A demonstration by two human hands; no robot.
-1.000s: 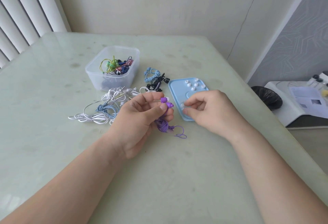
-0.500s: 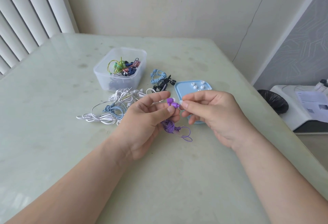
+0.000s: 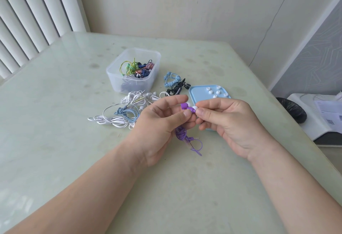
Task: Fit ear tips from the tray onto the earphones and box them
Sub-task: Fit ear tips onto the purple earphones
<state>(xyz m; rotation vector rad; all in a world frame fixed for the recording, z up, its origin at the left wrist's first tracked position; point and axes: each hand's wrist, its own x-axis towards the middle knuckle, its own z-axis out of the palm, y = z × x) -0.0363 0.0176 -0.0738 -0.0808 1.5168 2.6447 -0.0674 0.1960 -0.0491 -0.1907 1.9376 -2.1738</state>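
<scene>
Left hand: your left hand (image 3: pixel 162 122) grips the purple earphones (image 3: pixel 186 107), with thumb and fingers curled round the two buds. The bundled cable hangs below your palm and reaches the table (image 3: pixel 74 141).
Right hand: your right hand (image 3: pixel 231 120) pinches a white ear tip (image 3: pixel 194 108) between thumb and forefinger. The tip touches the bud held at your left fingertips.
Tip seating: you cannot tell from this view whether the tip is fully on the bud.
Tray: the blue tray (image 3: pixel 192 93) lies just beyond your right hand, its near end hidden by your fingers. Several loose ear tips (image 3: pixel 212 92) sit at its far end.
Box: the clear box (image 3: pixel 129 83) stands well beyond your left hand and holds coloured earphones.
Loose stock: the white earphones (image 3: pixel 118 120) lie just outside your left hand. The blue coiled set (image 3: pixel 171 80) and the black set (image 3: pixel 175 89) lie beyond your left fingertips, between box and tray.
</scene>
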